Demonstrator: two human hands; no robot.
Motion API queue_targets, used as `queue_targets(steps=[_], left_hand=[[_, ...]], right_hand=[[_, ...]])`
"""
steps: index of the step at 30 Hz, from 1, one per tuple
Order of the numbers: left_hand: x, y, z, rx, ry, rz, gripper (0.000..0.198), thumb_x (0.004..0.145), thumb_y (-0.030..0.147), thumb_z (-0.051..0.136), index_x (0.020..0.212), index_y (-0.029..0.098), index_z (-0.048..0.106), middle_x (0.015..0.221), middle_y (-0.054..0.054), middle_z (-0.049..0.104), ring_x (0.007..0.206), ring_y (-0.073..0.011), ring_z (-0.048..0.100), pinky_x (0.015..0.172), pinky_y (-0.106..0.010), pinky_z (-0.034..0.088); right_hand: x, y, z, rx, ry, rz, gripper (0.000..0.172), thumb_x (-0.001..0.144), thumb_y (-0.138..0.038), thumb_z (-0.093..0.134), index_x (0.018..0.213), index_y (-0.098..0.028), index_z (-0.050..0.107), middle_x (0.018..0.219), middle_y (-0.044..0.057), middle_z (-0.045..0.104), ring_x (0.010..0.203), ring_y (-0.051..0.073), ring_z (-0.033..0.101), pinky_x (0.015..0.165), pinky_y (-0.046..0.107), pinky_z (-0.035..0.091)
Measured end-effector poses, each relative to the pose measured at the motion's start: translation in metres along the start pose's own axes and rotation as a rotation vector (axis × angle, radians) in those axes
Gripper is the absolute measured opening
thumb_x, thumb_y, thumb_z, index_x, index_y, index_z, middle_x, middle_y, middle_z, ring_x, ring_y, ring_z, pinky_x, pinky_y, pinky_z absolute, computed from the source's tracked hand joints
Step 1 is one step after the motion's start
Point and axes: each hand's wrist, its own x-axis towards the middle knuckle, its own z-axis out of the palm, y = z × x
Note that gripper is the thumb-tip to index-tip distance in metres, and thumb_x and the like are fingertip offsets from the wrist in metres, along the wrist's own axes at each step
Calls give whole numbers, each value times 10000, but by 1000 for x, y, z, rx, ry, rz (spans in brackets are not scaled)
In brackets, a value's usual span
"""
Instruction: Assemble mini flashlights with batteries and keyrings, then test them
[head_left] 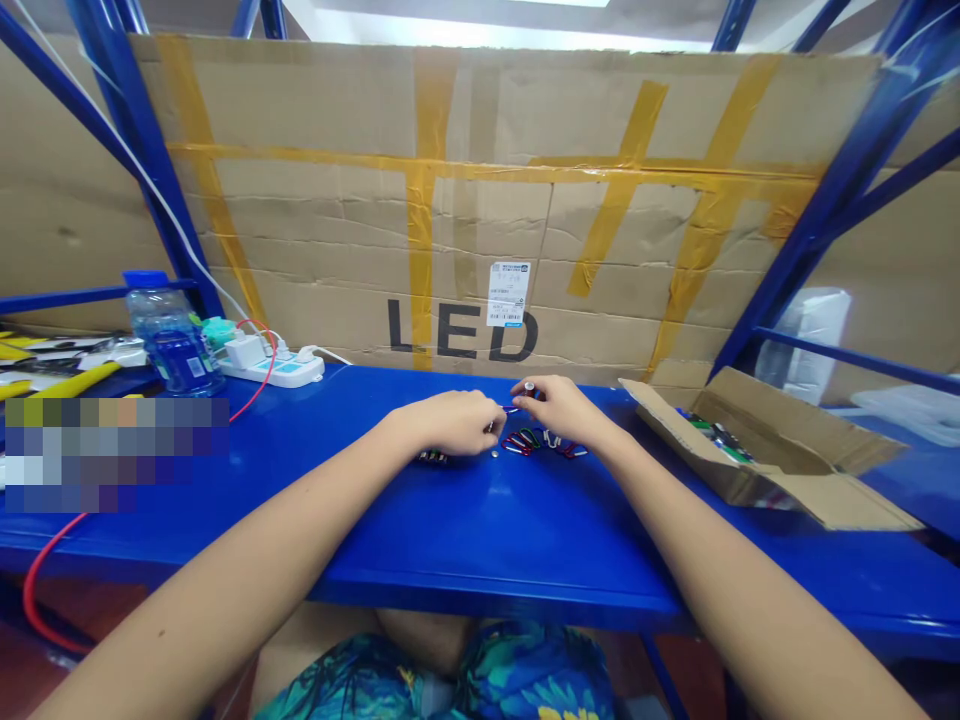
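My right hand (559,408) is closed in a pinch around a small dark reddish cylinder with a pale round end (529,389). Close by on the left, my left hand (463,422) has its fingers curled together; a tiny object shows at the fingertips, too small to name. Below my hands, several small carabiners (525,441), red, green and silver, lie on the blue table. A small round silver piece (495,454) rests on the tabletop near my left fingertips. Partly covered by my left hand, a cluster of small dark and shiny pieces (433,457) lies under its wrist.
An open cardboard box (739,470) at the right contains green, blue and silver items. At the back left stand a plastic bottle with a blue cap (171,335) and a white power strip (289,370). A large cardboard sheet (330,250) walls the table's rear.
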Motion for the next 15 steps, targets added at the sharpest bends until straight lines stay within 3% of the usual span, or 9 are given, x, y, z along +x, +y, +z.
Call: queue_targets(steps=[3, 8, 15], left_hand=[[0, 3, 5, 1, -115, 14, 151, 780, 187, 601, 883, 218, 707, 836, -49, 706, 711, -191, 626, 609, -265, 425], [6, 4, 18, 16, -89, 65, 115, 783, 130, 575, 749, 185, 669, 715, -49, 676, 636, -192, 603, 581, -277, 410], [4, 3, 9, 36, -82, -16, 75, 737, 121, 584, 746, 172, 638, 697, -53, 660, 585, -184, 576, 504, -272, 358]], right_hand=[[1, 5, 0, 47, 28, 65, 71, 833, -257, 569, 862, -196, 590, 774, 39, 697, 610, 162, 607, 604, 283, 435], [-1, 0, 1, 187, -6, 42, 110, 834, -257, 564, 846, -226, 459, 765, 16, 697, 537, 151, 603, 561, 284, 453], [-3, -2, 0, 265, -120, 17, 96, 817, -293, 572, 847, -203, 560, 846, 1, 682, 427, 107, 563, 495, 265, 430]])
